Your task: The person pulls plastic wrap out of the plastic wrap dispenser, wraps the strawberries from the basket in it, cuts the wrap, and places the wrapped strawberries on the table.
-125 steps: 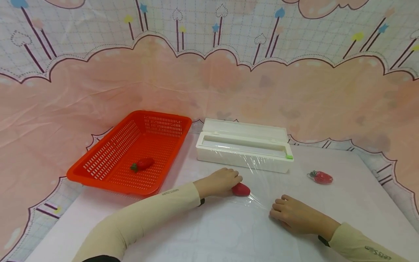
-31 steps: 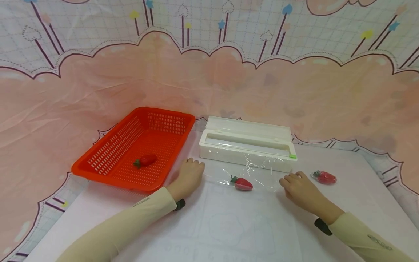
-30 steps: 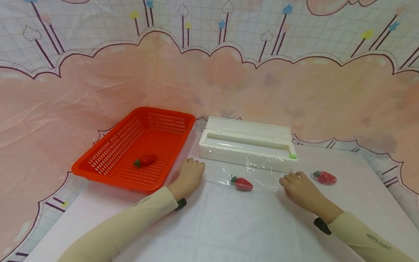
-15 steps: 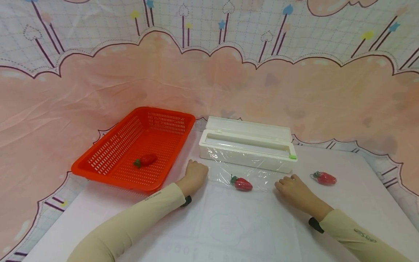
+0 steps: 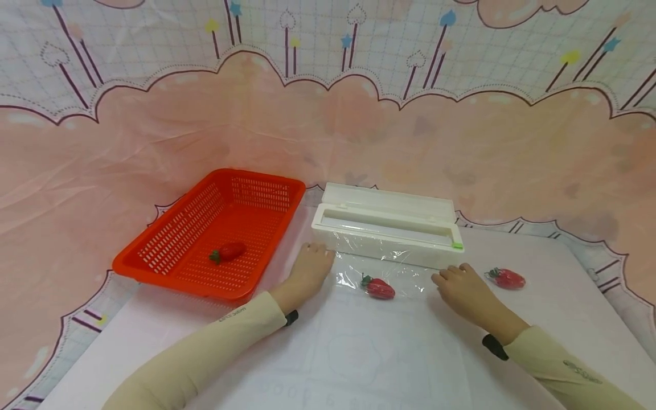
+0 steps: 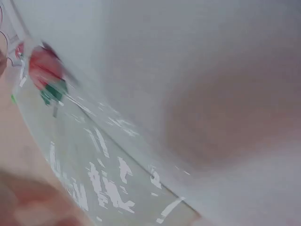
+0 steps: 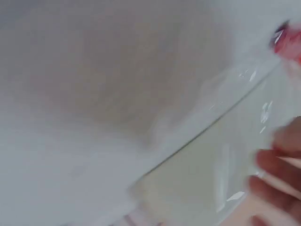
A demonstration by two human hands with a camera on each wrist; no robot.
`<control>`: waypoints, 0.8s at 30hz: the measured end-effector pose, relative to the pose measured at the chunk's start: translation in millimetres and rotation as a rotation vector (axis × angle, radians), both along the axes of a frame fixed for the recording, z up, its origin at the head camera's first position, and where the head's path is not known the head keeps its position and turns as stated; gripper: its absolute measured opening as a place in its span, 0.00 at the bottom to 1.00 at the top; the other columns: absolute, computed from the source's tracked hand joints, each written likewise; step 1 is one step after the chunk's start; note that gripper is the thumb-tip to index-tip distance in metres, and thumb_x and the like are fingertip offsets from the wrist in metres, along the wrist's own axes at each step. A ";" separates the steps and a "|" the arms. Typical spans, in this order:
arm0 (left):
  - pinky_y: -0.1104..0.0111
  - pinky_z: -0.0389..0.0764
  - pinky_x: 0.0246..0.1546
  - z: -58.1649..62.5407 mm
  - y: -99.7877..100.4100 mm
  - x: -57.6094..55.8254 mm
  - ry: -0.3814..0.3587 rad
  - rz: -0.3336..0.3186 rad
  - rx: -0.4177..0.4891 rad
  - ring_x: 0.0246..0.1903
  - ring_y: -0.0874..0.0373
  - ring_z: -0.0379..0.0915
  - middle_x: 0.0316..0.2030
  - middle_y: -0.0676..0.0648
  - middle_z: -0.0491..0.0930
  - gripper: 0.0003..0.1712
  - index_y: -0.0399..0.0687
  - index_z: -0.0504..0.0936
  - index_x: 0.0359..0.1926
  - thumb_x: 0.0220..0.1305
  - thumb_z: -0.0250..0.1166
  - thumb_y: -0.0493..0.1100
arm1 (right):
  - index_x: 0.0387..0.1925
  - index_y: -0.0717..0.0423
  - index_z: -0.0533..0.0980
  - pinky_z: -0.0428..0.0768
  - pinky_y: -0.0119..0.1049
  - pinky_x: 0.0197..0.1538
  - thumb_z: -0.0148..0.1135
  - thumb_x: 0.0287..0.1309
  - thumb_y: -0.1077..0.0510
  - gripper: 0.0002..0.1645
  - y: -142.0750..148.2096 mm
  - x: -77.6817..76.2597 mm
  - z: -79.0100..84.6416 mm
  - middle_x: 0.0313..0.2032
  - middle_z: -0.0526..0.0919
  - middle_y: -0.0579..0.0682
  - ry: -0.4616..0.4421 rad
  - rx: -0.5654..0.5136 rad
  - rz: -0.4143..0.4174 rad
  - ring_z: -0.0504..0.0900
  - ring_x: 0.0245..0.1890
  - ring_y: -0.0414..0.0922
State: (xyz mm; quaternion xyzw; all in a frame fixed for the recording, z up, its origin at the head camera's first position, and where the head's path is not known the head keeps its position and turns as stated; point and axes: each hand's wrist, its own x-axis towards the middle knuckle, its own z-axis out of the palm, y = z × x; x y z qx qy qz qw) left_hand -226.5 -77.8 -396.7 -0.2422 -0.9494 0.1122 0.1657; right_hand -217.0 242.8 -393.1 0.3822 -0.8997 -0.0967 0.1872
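A sheet of cling film [image 5: 405, 273] runs from the front of a white wrap dispenser [image 5: 379, 242], whose lid stands raised. A red strawberry [image 5: 380, 288] with green leaves lies at the film's middle; glints cross it, but whether film covers it fully I cannot tell. My left hand [image 5: 312, 267] pinches the film's left side close to the dispenser's corner. On the opposite side my right hand [image 5: 463, 290] pinches the film's right side, fingers curled. In the left wrist view the film [image 6: 108, 165] looks stretched and shiny. Fingertips are partly hidden or blurred.
An orange-red slotted basket [image 5: 271, 245] stands at the left with another strawberry [image 5: 230, 251] inside. To the right of my right hand lies a film-wrapped strawberry [image 5: 506, 278]. A patterned cloth [image 5: 328, 136] hangs behind the white tabletop [image 5: 359, 364].
My left hand has left the strawberry and moved to the film's left side. My right hand has moved slightly farther away. Most recently both hands have shifted a little toward the dispenser, lifting the film.
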 end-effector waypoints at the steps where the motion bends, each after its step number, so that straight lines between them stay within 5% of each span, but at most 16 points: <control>1: 0.63 0.73 0.47 0.9 4.1 0.8 0.051 -0.112 -0.027 0.40 0.54 0.74 0.35 0.48 0.79 0.11 0.47 0.79 0.40 0.54 0.65 0.38 | 0.31 0.56 0.77 0.79 0.45 0.40 0.72 0.41 0.63 0.13 -5.4 1.1 0.4 0.29 0.83 0.51 0.033 -0.002 0.058 0.81 0.32 0.47; 4: 0.66 0.72 0.53 0.1 16.8 2.8 0.151 -0.436 -0.108 0.44 0.58 0.73 0.40 0.52 0.78 0.11 0.52 0.78 0.44 0.58 0.62 0.40 | 0.34 0.57 0.79 0.80 0.44 0.44 0.74 0.39 0.61 0.17 -23.3 4.2 -1.7 0.31 0.84 0.49 0.109 0.020 0.246 0.81 0.35 0.45; 7: 0.67 0.71 0.55 -2.4 26.5 5.1 0.193 -0.583 -0.168 0.44 0.60 0.73 0.41 0.55 0.78 0.09 0.54 0.78 0.44 0.62 0.59 0.41 | 0.38 0.56 0.80 0.79 0.43 0.45 0.75 0.38 0.60 0.20 -38.0 6.7 -6.3 0.34 0.84 0.47 0.148 0.082 0.361 0.81 0.37 0.43; 12: 0.67 0.70 0.56 -7.2 31.4 3.9 0.175 -0.561 -0.197 0.44 0.61 0.74 0.41 0.57 0.79 0.10 0.56 0.80 0.44 0.61 0.59 0.42 | 0.43 0.55 0.80 0.78 0.42 0.46 0.73 0.42 0.56 0.22 -50.1 4.3 -14.9 0.37 0.84 0.45 0.152 0.105 0.363 0.80 0.38 0.42; 24: 0.66 0.70 0.57 -12.6 35.0 -5.1 -0.007 -0.452 -0.190 0.48 0.61 0.76 0.46 0.56 0.81 0.14 0.54 0.80 0.49 0.63 0.57 0.40 | 0.45 0.56 0.79 0.76 0.43 0.46 0.72 0.43 0.54 0.23 -53.6 -5.9 -18.3 0.37 0.84 0.46 0.037 0.077 0.282 0.80 0.39 0.43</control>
